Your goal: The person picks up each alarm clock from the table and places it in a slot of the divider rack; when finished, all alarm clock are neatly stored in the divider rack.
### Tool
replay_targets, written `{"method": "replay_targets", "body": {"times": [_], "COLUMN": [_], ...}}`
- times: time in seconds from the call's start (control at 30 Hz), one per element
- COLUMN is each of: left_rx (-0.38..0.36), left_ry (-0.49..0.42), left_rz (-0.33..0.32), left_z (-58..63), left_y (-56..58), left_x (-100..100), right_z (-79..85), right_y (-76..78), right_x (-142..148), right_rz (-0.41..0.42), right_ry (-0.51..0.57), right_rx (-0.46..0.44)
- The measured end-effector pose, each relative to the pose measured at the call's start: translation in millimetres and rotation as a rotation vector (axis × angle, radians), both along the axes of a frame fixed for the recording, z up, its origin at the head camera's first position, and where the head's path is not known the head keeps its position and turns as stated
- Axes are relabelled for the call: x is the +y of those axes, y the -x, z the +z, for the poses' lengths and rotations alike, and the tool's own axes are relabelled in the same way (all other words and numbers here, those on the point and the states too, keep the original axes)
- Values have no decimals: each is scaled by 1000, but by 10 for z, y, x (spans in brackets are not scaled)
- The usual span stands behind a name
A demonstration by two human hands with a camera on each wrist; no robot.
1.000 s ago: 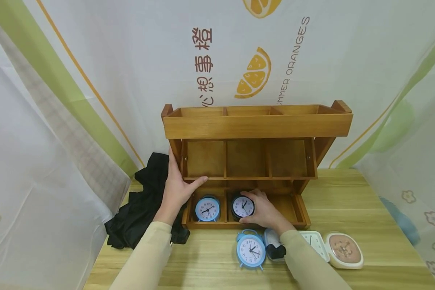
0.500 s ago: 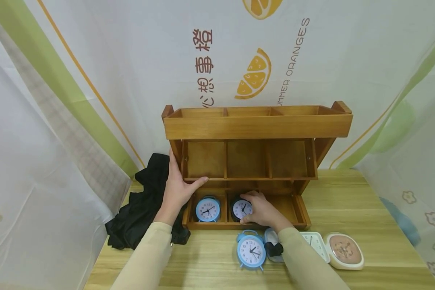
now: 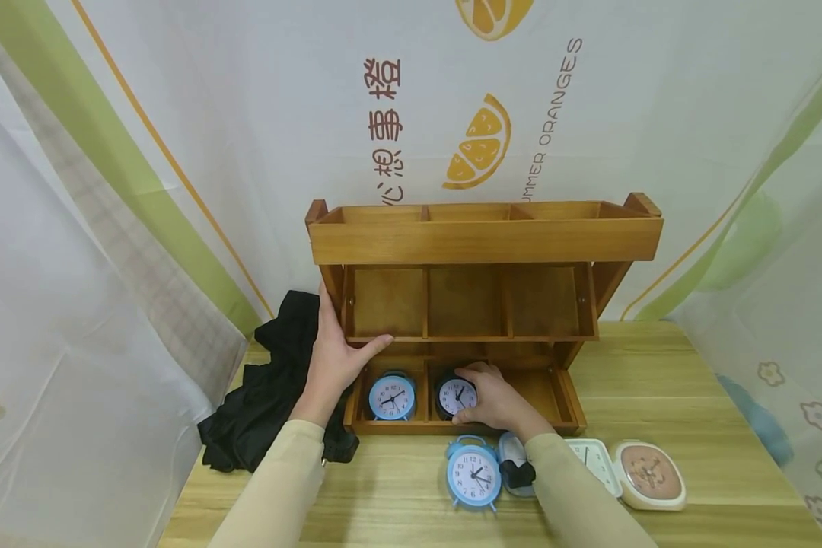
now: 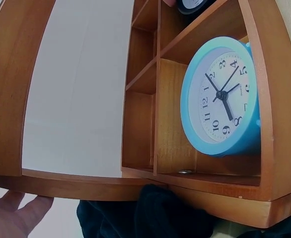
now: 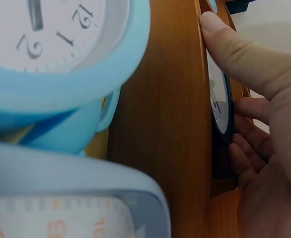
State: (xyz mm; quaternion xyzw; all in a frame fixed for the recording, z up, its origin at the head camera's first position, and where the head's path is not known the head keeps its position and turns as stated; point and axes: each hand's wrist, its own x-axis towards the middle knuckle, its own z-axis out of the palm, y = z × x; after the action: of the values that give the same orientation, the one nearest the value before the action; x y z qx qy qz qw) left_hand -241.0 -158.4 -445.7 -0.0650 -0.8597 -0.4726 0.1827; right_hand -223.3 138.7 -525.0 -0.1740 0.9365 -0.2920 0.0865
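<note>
My right hand (image 3: pixel 495 397) grips a round black alarm clock (image 3: pixel 456 396) in the middle compartment of the shelf's bottom tray. Thumb and fingers lie about its right side, and part of the dial is covered. To its left, a blue alarm clock (image 3: pixel 392 397) stands in the left compartment; its dial also fills much of the left wrist view. My left hand (image 3: pixel 334 358) rests against the left side of the wooden tiered shelf (image 3: pixel 486 242), thumb stretched out toward the middle tray. In the right wrist view, the black clock (image 5: pixel 219 99) shows edge-on beside the thumb.
In front of the shelf lie another blue alarm clock (image 3: pixel 474 476), a grey clock (image 3: pixel 514 449) partly under the right sleeve, a pale square clock (image 3: pixel 597 463) and a cream clock with a brown face (image 3: pixel 651 473). Black cloth (image 3: pixel 267 396) lies left of the shelf.
The right hand has shifted slightly on the black clock, covering a bit more of its right edge. The left hand stays at the shelf's side.
</note>
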Motion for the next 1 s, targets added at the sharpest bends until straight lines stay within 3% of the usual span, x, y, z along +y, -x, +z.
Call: {"method": "replay_targets", "body": {"times": [0.5,0.77,1.0], "left_rx": [-11,-7,-2], "left_ry": [15,10,8], "left_rz": [5,4,-2], "left_z": [12,-7,-17], "left_y": [-24,-22,-12], "left_x": [11,-21,-22], "right_z": [86,193,191], "right_y": [-172,-404,-660], "right_x": [23,-13,-2], "right_rz": [36,77,121], "right_ry": [66,73,121], "right_rx": [76,105,115]}}
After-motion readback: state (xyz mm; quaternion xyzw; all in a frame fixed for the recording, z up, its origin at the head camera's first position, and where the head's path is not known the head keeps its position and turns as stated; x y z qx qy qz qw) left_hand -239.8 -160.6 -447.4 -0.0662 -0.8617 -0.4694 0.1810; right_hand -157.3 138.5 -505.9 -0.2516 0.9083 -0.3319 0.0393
